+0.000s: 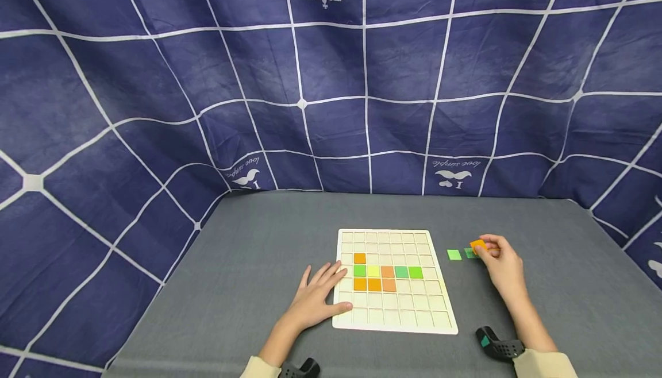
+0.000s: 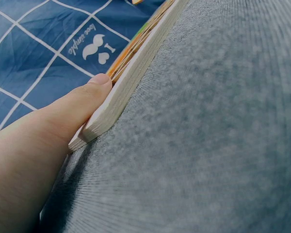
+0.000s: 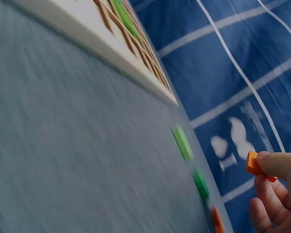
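My right hand pinches an orange square tile between thumb and fingers, above the table to the right of the board. In the right wrist view the held tile is raised off the cloth. A light green tile and a darker green tile lie near it, with an orange tile beyond them in the right wrist view. My left hand rests at the left edge of a cream gridded board, fingers spread and thumb on its border. Several coloured tiles sit in the board's squares.
A grey cloth covers the table under the board. Behind and to the sides hangs a dark blue curtain with white lines. A black band is on the right wrist.
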{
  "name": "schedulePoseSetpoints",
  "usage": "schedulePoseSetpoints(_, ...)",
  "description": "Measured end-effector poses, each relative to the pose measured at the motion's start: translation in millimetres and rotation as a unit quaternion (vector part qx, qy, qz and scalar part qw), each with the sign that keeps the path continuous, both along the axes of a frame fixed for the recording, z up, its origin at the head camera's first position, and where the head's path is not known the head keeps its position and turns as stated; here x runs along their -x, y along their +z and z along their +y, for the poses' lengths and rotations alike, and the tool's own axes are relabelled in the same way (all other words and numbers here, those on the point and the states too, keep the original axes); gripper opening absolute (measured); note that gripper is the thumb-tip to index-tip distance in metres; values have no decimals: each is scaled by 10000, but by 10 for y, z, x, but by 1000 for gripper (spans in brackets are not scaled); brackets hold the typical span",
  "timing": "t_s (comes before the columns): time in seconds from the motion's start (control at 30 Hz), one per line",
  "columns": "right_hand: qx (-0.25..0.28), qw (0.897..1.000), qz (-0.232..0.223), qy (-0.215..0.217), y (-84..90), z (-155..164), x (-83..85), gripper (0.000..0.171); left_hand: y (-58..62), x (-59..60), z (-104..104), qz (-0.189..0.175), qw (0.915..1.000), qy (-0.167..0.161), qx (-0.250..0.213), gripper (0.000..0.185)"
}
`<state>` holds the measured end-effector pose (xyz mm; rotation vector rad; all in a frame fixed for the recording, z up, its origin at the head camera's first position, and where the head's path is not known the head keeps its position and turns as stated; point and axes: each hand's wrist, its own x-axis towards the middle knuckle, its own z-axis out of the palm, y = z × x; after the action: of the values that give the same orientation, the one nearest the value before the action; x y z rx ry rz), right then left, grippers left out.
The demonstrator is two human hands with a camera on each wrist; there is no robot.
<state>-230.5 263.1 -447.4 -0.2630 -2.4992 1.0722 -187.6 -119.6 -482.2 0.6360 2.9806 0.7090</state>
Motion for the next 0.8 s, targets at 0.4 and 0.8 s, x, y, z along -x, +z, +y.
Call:
schedulePoseSetpoints(0.4,-156,9947,-758,-683,-186,658,79,34,3,1,-18,17,10000,-11,31,73)
schedulePoseSetpoints(0.8,-529,9951,-393,-742,-334,691,218,30,6,12,-6,-1,9999,-9,118,74)
